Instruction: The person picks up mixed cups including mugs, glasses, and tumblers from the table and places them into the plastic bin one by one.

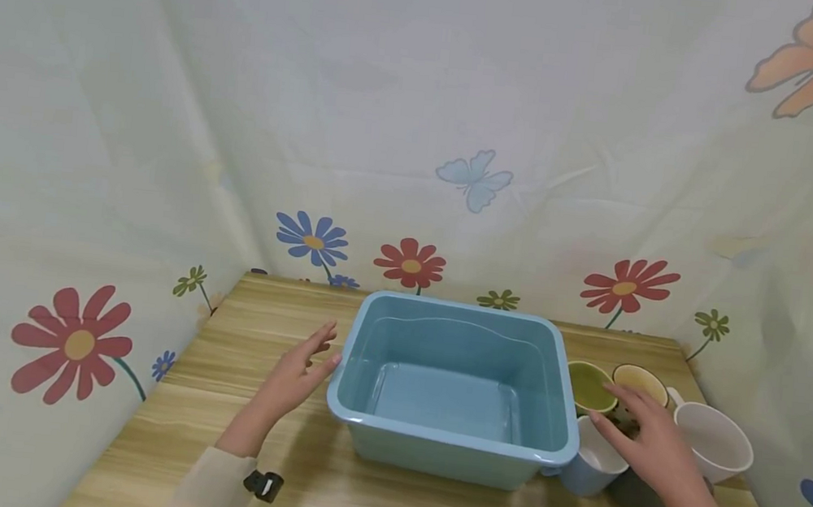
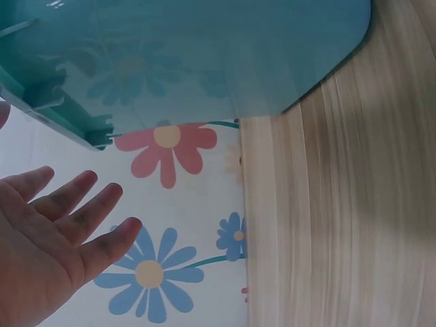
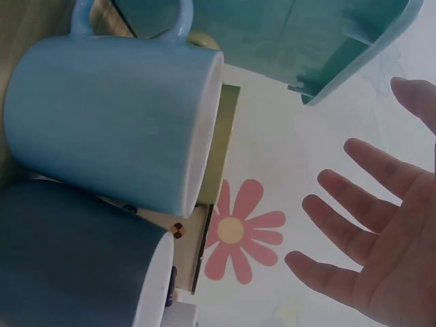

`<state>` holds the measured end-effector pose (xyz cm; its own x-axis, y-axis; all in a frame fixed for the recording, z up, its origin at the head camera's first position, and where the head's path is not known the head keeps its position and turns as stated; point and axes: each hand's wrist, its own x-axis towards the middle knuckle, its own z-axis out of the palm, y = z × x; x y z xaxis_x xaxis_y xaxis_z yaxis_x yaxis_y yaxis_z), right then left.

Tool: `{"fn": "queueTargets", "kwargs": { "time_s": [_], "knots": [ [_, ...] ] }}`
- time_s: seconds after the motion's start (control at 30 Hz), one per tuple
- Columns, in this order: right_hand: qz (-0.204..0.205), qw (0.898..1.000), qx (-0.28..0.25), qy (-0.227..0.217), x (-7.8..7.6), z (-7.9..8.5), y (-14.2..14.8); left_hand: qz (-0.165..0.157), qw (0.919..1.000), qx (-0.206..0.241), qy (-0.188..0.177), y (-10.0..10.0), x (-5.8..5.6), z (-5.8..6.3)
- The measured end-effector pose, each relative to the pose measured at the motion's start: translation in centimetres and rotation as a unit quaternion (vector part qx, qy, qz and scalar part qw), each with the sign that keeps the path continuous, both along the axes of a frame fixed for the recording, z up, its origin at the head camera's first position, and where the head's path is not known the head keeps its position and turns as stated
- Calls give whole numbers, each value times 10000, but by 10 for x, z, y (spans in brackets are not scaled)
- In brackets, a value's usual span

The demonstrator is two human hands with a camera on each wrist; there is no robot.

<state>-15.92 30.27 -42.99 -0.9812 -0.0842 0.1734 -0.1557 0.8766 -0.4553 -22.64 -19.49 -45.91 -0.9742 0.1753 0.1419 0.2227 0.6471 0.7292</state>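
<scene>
A blue plastic tub (image 1: 455, 397) stands on the wooden table, with nothing inside it. Beside its left rim is my left hand (image 1: 295, 377), fingers spread and holding nothing; in the left wrist view a gap shows between that hand (image 2: 54, 238) and the tub's wall (image 2: 204, 61). My right hand (image 1: 653, 440) hovers over a group of mugs right of the tub, its fingers extended and apart from them in the right wrist view. The group has a light blue mug (image 3: 109, 116), a dark grey mug (image 3: 75, 252), a green mug (image 1: 590, 389), a cream mug (image 1: 640, 380) and a white mug (image 1: 715, 438).
The mugs stand close together against the tub's right side. A curtain (image 1: 419, 124) printed with flowers and butterflies hangs behind and at both sides of the table (image 1: 216, 398). Bare wood shows left of the tub and in front of it.
</scene>
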Motion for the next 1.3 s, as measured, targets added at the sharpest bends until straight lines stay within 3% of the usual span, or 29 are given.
{"fn": "queueTargets", "kwargs": {
  "time_s": [0.13, 0.4, 0.57, 0.93, 1.3],
  "knots": [
    [36, 9999, -41, 115, 2, -3, 3, -96, 9990, 314, -308, 2, 1, -2],
    [24, 9998, -172, 117, 9, -10, 9, -263, 9939, 895, -588, 7, 4, -6],
    [-11, 9999, -126, 11, 12, -15, 11, -292, 9924, 1032, -603, 9, 7, -8],
    [202, 9983, 51, 546, 14, -32, 10, -242, 9872, 1411, -705, 14, 12, -7],
    [429, 9979, 45, 485, 16, -43, 10, -184, 9838, 1627, -727, 17, 14, -13]
  ]
}}
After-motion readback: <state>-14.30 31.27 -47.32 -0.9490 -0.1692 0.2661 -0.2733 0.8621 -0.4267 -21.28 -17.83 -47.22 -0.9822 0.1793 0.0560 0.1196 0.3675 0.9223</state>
